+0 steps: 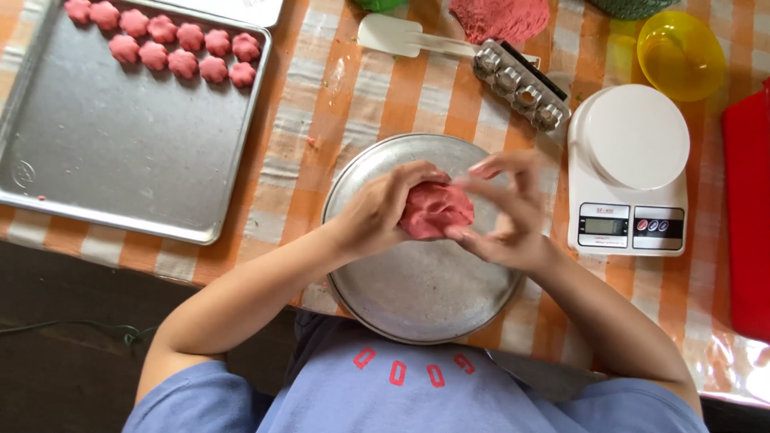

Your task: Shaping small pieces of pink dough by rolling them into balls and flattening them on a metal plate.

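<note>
Over the round metal pan (pixel 417 297) at centre frame, left hand (pixel 377 215) and right hand (pixel 509 216) pinch pink dough (pixel 435 210); uneven squeezing could tear it.

A table under an orange-and-white checked cloth (pixel 353 88) carries a metal baking tray (pixel 120 152), a round metal pan (pixel 417 297), a white kitchen scale (pixel 630 172), a yellow bowl (pixel 680 54) — and a white spatula (pixel 401 36) beside a metal mould (pixel 520 84).

Head camera, looking straight down, close above table (pixel 337 104)
</note>
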